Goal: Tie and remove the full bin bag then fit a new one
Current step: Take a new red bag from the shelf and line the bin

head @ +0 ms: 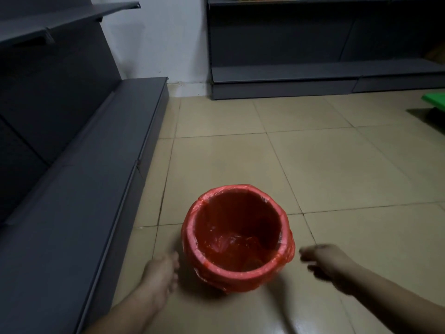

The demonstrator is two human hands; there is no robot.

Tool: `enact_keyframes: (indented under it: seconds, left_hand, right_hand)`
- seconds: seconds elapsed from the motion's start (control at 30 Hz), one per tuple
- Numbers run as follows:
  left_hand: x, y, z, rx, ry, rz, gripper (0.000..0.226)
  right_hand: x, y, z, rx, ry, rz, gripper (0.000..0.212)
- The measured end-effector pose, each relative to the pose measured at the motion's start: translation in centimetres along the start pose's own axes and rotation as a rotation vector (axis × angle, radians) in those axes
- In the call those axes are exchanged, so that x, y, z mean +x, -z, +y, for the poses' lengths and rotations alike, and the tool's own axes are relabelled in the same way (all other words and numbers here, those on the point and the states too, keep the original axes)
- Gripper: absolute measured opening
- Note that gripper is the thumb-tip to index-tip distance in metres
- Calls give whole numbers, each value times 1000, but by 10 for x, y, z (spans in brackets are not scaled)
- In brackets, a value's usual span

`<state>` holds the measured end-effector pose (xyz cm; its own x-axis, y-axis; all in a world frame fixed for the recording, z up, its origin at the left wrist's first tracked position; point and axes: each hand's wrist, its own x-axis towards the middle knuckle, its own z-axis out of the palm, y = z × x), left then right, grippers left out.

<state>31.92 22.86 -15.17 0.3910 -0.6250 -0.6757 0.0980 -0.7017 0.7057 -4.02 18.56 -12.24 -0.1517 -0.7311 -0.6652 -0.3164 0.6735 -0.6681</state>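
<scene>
A small round bin [237,273] stands on the tiled floor, lined with a red plastic bag [240,227] whose edge is folded down over the rim. The bag's inside looks nearly empty, with crumpled film at the bottom. My left hand [161,271] is just left of the bin, close to its side, fingers extended and holding nothing. My right hand [325,259] hovers a short way to the right of the bin, apart from it, fingers loosely curled and blurred, with nothing in it.
Dark grey shelving [79,179] runs along the left, its base ledge close to the bin. More grey shelving [313,78] stands against the back wall. A green object [434,98] sits at the far right edge. Beige floor tiles [337,165] stretch beyond the bin.
</scene>
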Motion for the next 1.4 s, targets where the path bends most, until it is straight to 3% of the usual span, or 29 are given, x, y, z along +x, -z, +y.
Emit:
enact_keyframes:
  seconds: [0.07,0.2,0.4,0.63,0.83,1.0,1.1,1.4]
  left_hand:
    - [8,2,26,-69,-129,10,28]
    - [1,-18,51,-93,-155,-102,32]
    - [-2,-26,54,-316,-71,-131,24]
    - [6,-28,45,-412,-49,-118,22]
    - [18,-24,43,-278,-34,-69,20]
    - [30,-23,79,-64,-333,-57,39]
    - [36,-40,105,39,-414,-92,24]
    - [71,-60,116,-223,-106,-149,27]
  right_hand:
    - [8,7,-20,114,163,125,26]
    - [6,-13,-57,145,330,72,22]
    - [28,-23,-53,271,254,36,22]
    - [46,-26,-39,451,247,-34,23]
    - [50,-23,-45,313,249,-33,22]
    - [57,-15,-89,171,398,73,28]
    - [69,-28,-110,22,398,63,28]
    - [95,-40,-128,58,287,22,27]
